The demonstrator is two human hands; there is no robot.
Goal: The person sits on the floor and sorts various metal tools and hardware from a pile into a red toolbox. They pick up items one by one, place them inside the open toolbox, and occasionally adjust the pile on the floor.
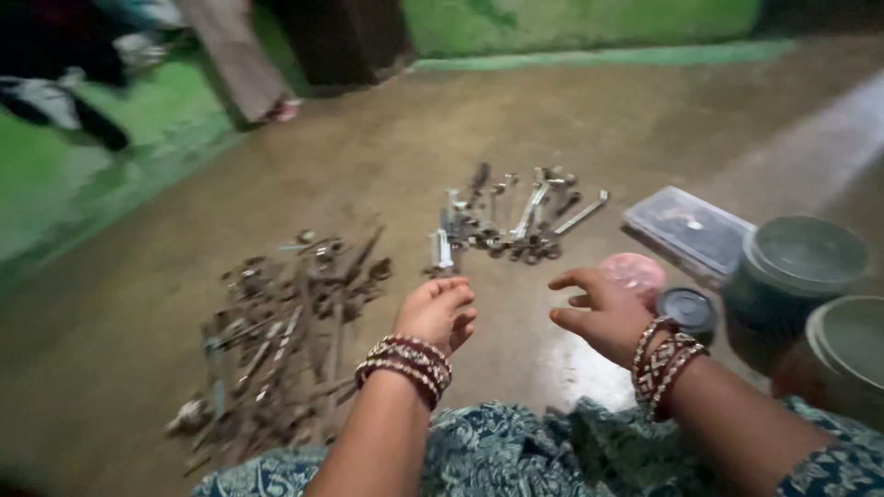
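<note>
The left hand (437, 313) hovers palm down, fingers (458, 308) loosely curled and holding nothing. The right hand (603, 313) is spread wider, thumb and forefinger parted, also holding nothing, just beside a pink round lid (633, 272). Bare floor (516, 322) lies between and ahead of both hands, giving free room. Far of the left hand lies a cluster of shiny wrenches (516, 216), most with their long axes running near to far, one slanting far-right. Left sits a heap of rusty tools (285, 313), stretching near-left to far-right. Right of the right hand stand a small dark jar (689, 311), a clear flat box (689, 230) and two round containers (801, 267), crowding that edge.
</note>
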